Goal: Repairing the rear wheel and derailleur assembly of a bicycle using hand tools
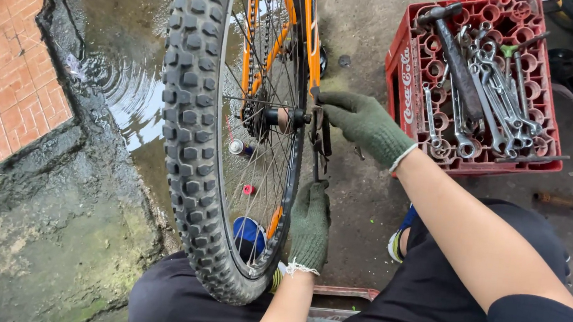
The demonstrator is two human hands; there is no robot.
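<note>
Knees in dark trousers (pixel 425 311) frame the bottom of the view as a seated person works on an upturned bicycle wheel (pixel 230 135) on wet concrete. Both hands wear green knit gloves. Nearest the body, the left hand (pixel 310 224) is wrapped round the lower rim and knobbly tyre (pixel 187 145), fingers curled closed on it, steadying the wheel just above the lap. Farther out and above that grip, the right hand (pixel 362 123) reaches across to the axle nut (pixel 298 118) at the hub, fingertips pinched narrowly at the frame's dropout; whether they hold a small tool or only the nut cannot be told. From the right fingertips the axle runs away to the left, level and crosswise to the wheel, its other end hidden behind spokes. The orange frame (pixel 309 39) rises from the hub toward the top of the view, beyond both hands. The right hand is the one at the hub; the left sits well below it on the rim. Beyond the right forearm, out to its far side, a red plastic crate (pixel 404 75) holds a heap of spanners (pixel 492 103) and a hammer (pixel 458 58), near but not touched. A puddle (pixel 127 92) ripples on the far side of the wheel.
</note>
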